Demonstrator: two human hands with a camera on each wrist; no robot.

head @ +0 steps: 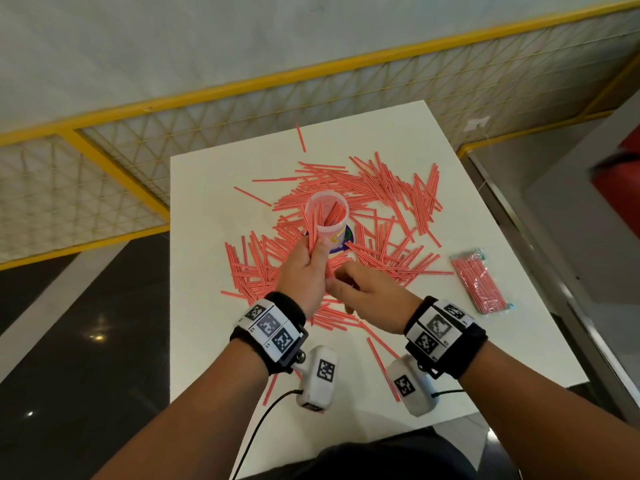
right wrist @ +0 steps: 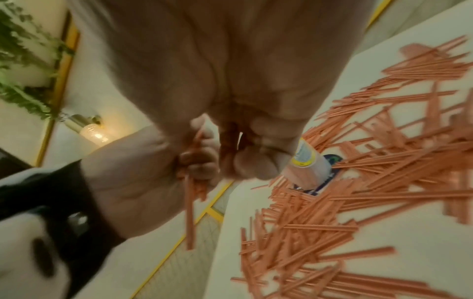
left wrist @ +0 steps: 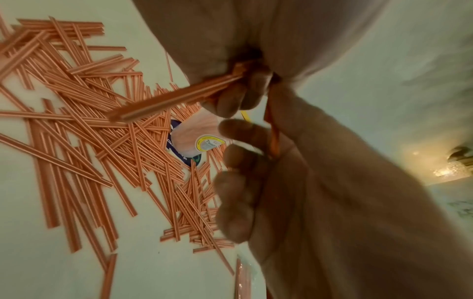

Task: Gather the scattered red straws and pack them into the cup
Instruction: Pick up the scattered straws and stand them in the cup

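No words, brand names or numbers can be read in any view. The clear cup (head: 327,216), just beyond the left hand (head: 304,271), carries a round yellow-rimmed sticker (left wrist: 208,144) whose print is too blurred to make out. Under the cup lies a dark blue printed card (right wrist: 330,161) with white lettering, also illegible. The wrist bands (head: 268,325) show only black-and-white square marker codes, no text.

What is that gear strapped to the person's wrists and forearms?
Both arms are bare, with no sleeves or gloves. Each wrist wears a black band carrying a white plate printed with three black-and-white square code markers. Under each wrist hangs a rounded white camera pod bearing another marker, and a thin black cable trails from it.
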